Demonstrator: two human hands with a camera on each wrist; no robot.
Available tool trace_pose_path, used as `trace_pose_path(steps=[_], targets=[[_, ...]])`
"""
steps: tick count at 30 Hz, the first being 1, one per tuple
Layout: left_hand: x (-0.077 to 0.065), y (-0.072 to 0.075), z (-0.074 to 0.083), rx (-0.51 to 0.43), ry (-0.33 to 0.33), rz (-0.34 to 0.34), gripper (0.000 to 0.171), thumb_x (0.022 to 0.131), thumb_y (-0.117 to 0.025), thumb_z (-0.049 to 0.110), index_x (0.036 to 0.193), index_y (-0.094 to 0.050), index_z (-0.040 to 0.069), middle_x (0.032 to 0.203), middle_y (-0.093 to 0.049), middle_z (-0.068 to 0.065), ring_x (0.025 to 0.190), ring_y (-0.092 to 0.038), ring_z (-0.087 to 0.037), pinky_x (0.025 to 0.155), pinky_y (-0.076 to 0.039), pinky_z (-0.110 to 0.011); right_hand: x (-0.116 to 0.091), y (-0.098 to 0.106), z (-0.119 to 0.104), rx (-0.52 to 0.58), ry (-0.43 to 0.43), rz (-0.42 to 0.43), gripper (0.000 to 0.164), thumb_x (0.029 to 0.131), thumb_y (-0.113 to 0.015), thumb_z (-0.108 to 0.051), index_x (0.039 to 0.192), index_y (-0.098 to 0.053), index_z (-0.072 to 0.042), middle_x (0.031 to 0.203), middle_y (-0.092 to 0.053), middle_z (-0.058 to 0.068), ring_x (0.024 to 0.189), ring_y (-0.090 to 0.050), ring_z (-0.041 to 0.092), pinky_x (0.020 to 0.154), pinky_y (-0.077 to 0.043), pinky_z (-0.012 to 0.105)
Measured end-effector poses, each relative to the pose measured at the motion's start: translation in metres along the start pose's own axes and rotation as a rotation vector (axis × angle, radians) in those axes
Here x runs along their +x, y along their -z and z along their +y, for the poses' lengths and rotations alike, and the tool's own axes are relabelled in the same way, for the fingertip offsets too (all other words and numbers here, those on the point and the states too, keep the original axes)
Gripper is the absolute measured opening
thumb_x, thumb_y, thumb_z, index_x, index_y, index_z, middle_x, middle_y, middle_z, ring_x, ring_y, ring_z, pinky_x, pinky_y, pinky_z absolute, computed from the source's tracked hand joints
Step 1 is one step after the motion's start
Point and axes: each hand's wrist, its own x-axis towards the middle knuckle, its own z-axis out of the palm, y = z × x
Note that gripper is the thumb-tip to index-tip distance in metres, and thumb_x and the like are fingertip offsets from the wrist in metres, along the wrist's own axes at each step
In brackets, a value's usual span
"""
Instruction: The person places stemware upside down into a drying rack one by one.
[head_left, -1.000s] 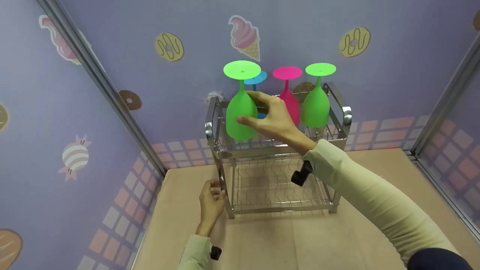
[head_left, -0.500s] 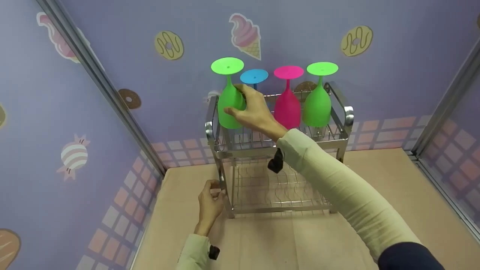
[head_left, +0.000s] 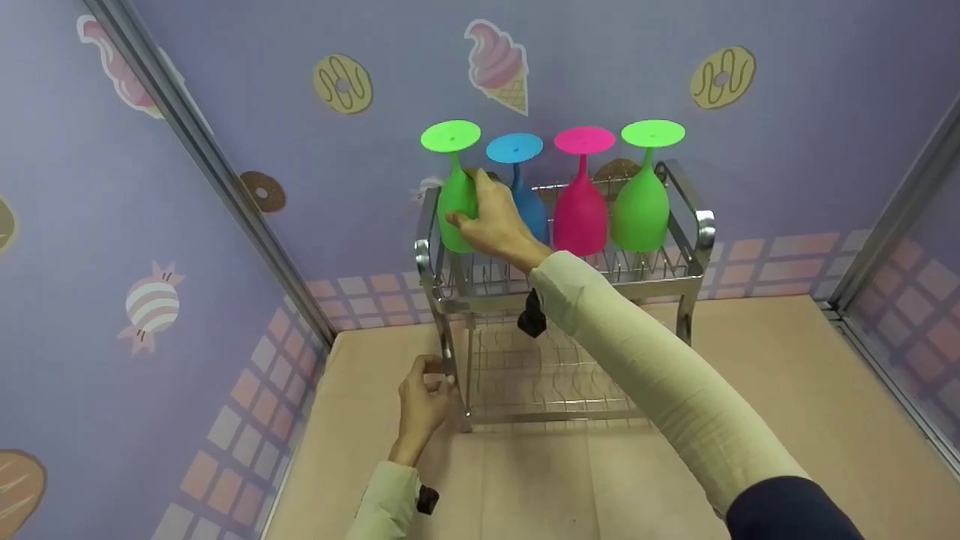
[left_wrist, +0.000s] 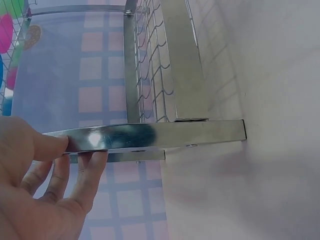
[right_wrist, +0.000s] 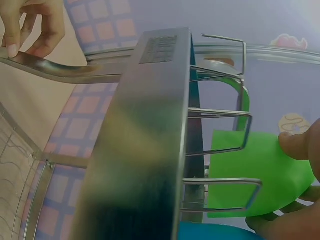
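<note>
My right hand [head_left: 495,217] grips the bowl of a green wine goblet [head_left: 457,199], upside down at the left end of the rack's top tier. In the right wrist view the goblet's rim [right_wrist: 212,175] is level with the wire loops; whether it bears on the wires I cannot tell. A blue goblet [head_left: 534,214], partly behind the hand, a pink goblet [head_left: 580,217] and another green goblet [head_left: 641,214] stand inverted to the right. Low on the left, my left hand [head_left: 421,405] pinches the front left leg [left_wrist: 110,137] of the metal dish rack [head_left: 510,301] between thumb and fingers.
The rack's lower tier [head_left: 555,367] is a wire shelf with wavy dividers. Curved metal side handles [head_left: 705,229] rise at both ends of the top tier. A patterned wall [head_left: 600,60] stands close behind, and a beige cloth [head_left: 540,480] covers the surface.
The right hand has carried the green goblet left and back, to the top tier's left end. The blue goblet now shows more fully. The left hand has stayed on the rack leg.
</note>
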Motion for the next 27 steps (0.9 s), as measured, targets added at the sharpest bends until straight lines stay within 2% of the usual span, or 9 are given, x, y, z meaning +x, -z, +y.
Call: trace_pose_path(steps=[6, 14, 22, 27], targets=[[0.001, 0.000, 0.000, 0.002, 0.008, -0.021, 0.032, 0.096, -0.070, -0.010, 0.126, -0.061, -0.005, 0.118, -0.067, -0.025, 0.100, -0.076, -0.040, 0.086, -0.069, -0.040, 0.004, -0.009, 0.006, -0.073, 0.029, 0.000, 0.066, 0.100, -0.071, -0.008, 0.157, -0.039, 0.004, 0.147, -0.054, 0.023, 0.138, -0.054, 0.033, 0.119, -0.051, 0.046], [0.003, 0.000, -0.002, 0.008, 0.015, -0.022, 0.030, 0.096, -0.070, -0.011, 0.124, -0.062, -0.006, 0.117, -0.067, -0.025, 0.101, -0.076, -0.040, 0.086, -0.069, -0.039, 0.007, -0.018, 0.008, -0.098, -0.017, -0.012, 0.068, 0.102, -0.070, -0.009, 0.158, -0.036, 0.005, 0.149, -0.052, 0.023, 0.138, -0.054, 0.034, 0.120, -0.050, 0.046], [0.002, 0.000, 0.000, 0.008, 0.012, -0.011, 0.029, 0.095, -0.071, -0.012, 0.122, -0.063, -0.006, 0.113, -0.069, -0.023, 0.096, -0.077, -0.038, 0.080, -0.069, -0.036, 0.008, -0.022, 0.009, -0.168, -0.014, -0.021, 0.068, 0.102, -0.069, -0.009, 0.158, -0.035, 0.008, 0.148, -0.050, 0.025, 0.137, -0.053, 0.035, 0.121, -0.049, 0.044], [0.003, 0.001, 0.001, 0.005, 0.033, -0.017, 0.030, 0.095, -0.072, -0.011, 0.122, -0.063, -0.003, 0.113, -0.069, -0.021, 0.095, -0.078, -0.036, 0.079, -0.069, -0.035, 0.008, -0.023, 0.010, -0.179, -0.012, -0.024, 0.068, 0.102, -0.068, -0.009, 0.158, -0.034, 0.007, 0.148, -0.049, 0.025, 0.136, -0.054, 0.035, 0.119, -0.050, 0.045]])
